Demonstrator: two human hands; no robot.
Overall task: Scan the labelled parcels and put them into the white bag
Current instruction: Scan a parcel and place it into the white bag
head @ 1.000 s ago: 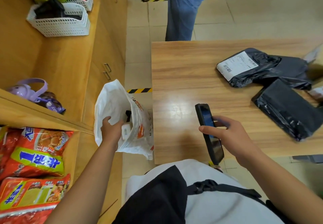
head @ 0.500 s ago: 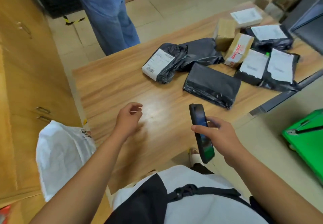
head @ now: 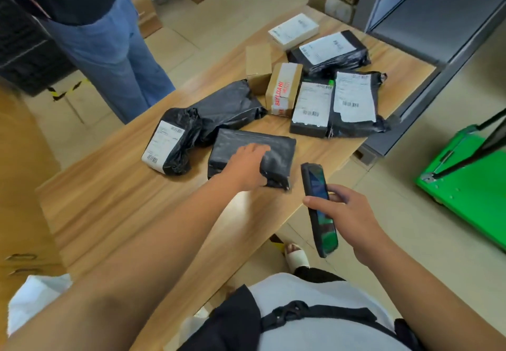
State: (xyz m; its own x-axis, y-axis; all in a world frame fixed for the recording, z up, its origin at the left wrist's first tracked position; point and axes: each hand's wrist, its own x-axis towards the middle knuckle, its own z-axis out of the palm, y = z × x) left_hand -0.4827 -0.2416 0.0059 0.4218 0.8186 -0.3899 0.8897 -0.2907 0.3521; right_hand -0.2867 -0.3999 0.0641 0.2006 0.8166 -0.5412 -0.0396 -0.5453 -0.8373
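Note:
My left hand (head: 245, 166) lies on top of an unlabelled-side black parcel (head: 276, 148) near the front of the wooden table (head: 109, 202), fingers stretched across it. My right hand (head: 349, 213) grips a black handheld scanner (head: 319, 208) just right of that parcel, off the table's edge. To the left lies a black parcel with a white label (head: 169, 145). Behind are several more labelled black parcels (head: 353, 101) and small cardboard boxes (head: 284, 87). The white bag (head: 35, 298) shows at the lower left, partly hidden by my left arm.
A person in blue jeans (head: 109, 52) stands beyond the table's far left corner. A green cart (head: 471, 186) sits on the floor to the right. Wooden cabinets (head: 19, 186) line the left, and a grey metal frame (head: 427, 35) stands at the back right.
My left hand let go of the white bag, crossed the table and landed on the black parcel. My view swung right, away from the bag. The scanner stays in my right hand.

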